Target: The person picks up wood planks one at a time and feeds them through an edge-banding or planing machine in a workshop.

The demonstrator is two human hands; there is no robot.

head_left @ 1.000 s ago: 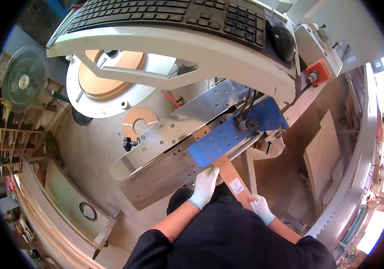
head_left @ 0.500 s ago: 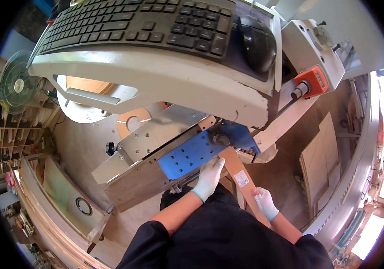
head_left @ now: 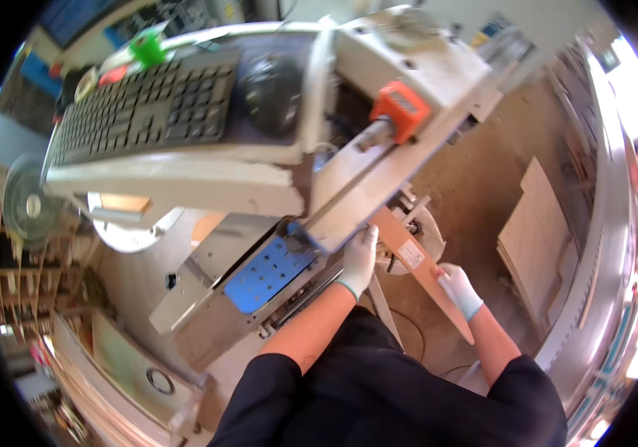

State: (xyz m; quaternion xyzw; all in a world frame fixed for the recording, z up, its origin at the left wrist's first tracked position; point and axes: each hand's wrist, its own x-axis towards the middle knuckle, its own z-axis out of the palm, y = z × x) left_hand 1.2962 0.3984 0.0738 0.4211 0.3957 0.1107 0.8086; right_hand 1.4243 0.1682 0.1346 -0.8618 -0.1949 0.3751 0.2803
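A long, narrow wood-coloured board (head_left: 432, 281) with a white label slants down to the right from beneath the machine's pale arm. At its upper end, my left hand (head_left: 359, 259), in a white glove, closes on the left edge, its fingers partly hidden. The blue hole-dotted plate (head_left: 268, 279) of the machine lies just left of that hand. My right hand (head_left: 459, 290), also gloved, grips the board's right edge lower down, with the thumb side on top. Where the board meets the machine is covered by the arm.
A black keyboard (head_left: 147, 104) and a mouse (head_left: 273, 93) rest on the machine's upper shelf. An orange-red block (head_left: 401, 112) sits on the pale arm. Flat panels (head_left: 538, 235) lean at the right, beside a long grey metal edge. A low wheeled cart (head_left: 136, 365) stands at the left.
The view has shifted, bringing the machine's arm lower and leftward. Both hands have moved up and right with the board, which has come along the machine to the right of the blue plate.
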